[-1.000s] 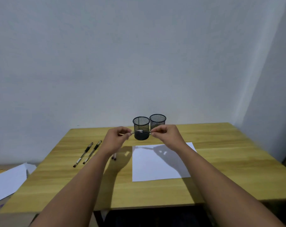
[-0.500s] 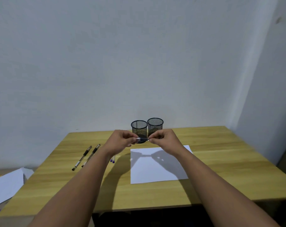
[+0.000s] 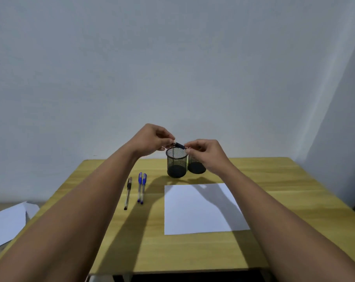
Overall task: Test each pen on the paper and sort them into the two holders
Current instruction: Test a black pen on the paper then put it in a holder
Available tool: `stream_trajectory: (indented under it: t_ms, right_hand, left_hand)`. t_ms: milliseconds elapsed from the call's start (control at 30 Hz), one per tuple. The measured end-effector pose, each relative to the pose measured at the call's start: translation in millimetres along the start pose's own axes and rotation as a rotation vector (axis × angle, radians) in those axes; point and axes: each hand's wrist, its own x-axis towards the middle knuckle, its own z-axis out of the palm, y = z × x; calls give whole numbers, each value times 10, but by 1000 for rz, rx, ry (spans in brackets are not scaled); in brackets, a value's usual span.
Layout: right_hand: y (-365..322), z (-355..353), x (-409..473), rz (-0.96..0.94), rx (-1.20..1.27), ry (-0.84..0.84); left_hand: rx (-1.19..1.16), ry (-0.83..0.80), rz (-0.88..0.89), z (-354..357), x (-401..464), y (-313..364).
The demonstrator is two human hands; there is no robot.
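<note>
Both my hands hold one dark pen (image 3: 179,145) level in the air, just above the rim of the left mesh holder (image 3: 176,163). My left hand (image 3: 152,140) pinches its left end and my right hand (image 3: 206,152) pinches its right end. The right mesh holder (image 3: 196,166) stands touching the left one, partly hidden by my right hand. A white sheet of paper (image 3: 201,208) lies in front of the holders. On the table to the left lie a black pen (image 3: 128,192) and two blue pens (image 3: 141,187) side by side.
The wooden table (image 3: 274,180) stands against a pale wall. White paper sheets (image 3: 8,222) lie on the floor at the left, beyond the table edge.
My hands have risen with the pen, from in front of the holders to above the left holder's rim. The camera view has shifted, showing the blue pens on the table.
</note>
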Motion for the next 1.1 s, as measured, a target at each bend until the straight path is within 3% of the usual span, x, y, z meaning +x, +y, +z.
stream_trajectory:
  t_ms: [67, 133, 267, 400, 500, 633, 900, 1100]
  right_hand:
    - [-49, 7, 200, -22, -165, -94]
    - [-98, 31, 404, -33, -308, -77]
    - [-108, 123, 728, 11, -255, 93]
    - [102, 345, 953, 74, -265, 118]
    - [278, 504, 1031, 131, -351, 58]
    - [439, 647, 1079, 200, -453, 12]
    - [409, 695, 1057, 156, -471, 115]
    - [80, 706, 959, 117, -386, 173]
  left_hand:
    - [-170, 62, -20, 2, 63, -107]
    - [-213, 168, -30, 71, 139, -293]
    - [158, 241, -196, 327, 276, -863]
    - [311, 140, -344, 573, 411, -1233]
    - [367, 119, -348, 748, 501, -1365]
    - [283, 220, -266, 914, 562, -1374]
    - [95, 303, -221, 1006, 506, -1343]
    - [223, 272, -227, 732, 328, -1265]
